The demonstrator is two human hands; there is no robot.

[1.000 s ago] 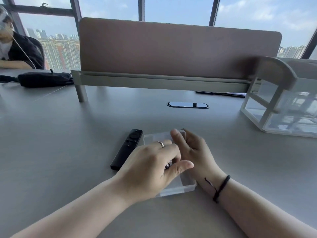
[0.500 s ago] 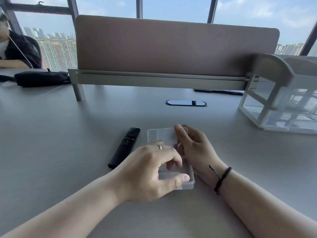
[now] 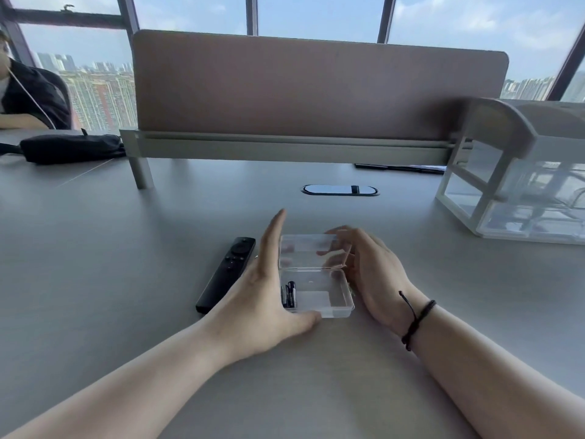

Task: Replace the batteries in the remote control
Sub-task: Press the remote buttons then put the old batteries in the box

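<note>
the left hand (image 3: 262, 289) lies flat-fingered against the clear box (image 3: 329, 299) to steady it; the right hand (image 3: 367, 264) seems to pinch its raised lid (image 3: 308, 251). batteries (image 3: 289, 294) sit inside, the remote control (image 3: 226, 274) just left.

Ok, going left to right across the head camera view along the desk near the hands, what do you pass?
Remote control → left hand → batteries inside the clear box → right hand.
</note>
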